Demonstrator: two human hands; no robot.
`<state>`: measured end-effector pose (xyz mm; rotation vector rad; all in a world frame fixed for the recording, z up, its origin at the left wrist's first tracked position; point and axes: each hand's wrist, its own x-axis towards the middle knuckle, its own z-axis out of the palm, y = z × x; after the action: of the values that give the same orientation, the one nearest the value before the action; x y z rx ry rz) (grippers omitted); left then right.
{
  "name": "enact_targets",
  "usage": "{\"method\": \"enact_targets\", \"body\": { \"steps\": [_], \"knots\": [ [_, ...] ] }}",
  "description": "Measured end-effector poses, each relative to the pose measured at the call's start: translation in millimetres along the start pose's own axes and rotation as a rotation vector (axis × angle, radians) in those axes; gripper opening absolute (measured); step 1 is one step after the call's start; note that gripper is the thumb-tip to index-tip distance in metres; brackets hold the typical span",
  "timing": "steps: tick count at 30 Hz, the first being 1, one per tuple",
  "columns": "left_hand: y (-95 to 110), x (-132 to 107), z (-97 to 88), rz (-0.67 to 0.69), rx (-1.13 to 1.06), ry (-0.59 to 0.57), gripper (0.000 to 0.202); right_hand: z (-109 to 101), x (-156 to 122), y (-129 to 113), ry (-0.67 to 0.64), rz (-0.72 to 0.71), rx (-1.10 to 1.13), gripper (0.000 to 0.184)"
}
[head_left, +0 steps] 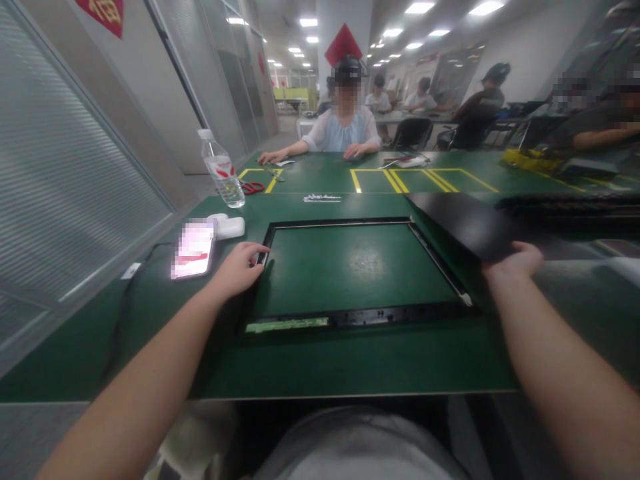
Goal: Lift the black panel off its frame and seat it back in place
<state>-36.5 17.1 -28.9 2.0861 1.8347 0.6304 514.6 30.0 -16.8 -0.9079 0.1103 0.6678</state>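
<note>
A black rectangular frame (360,316) lies flat on the green table (350,360) in front of me. My left hand (239,269) rests on the frame's left edge, fingers curled over it. My right hand (515,262) grips the near corner of a black flat panel (463,221) that is raised at the frame's right side, thumb on top.
A phone (193,251) and a white case (228,227) lie to the left of the frame. A water bottle (222,171) and red scissors (253,187) stand further back. A row of small parts (322,198) lies behind the frame. A person sits across the table; others work at the right.
</note>
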Motion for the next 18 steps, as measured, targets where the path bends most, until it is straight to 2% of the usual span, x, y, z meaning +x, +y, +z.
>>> {"method": "enact_targets", "body": {
  "steps": [7,14,18],
  "knots": [
    [1.1,-0.4,-0.5,0.002,-0.015,0.010,0.051,-0.6,1.4,0.5,-0.003,-0.004,-0.016,0.014],
    [1.9,-1.1,-0.9,-0.004,-0.022,0.008,0.051,0.5,-1.5,-0.6,-0.044,0.006,-0.006,0.025],
    [1.7,-1.3,-1.2,-0.002,-0.017,0.003,0.050,2.3,-5.9,-4.4,-0.008,0.013,0.045,0.028]
  ]
}}
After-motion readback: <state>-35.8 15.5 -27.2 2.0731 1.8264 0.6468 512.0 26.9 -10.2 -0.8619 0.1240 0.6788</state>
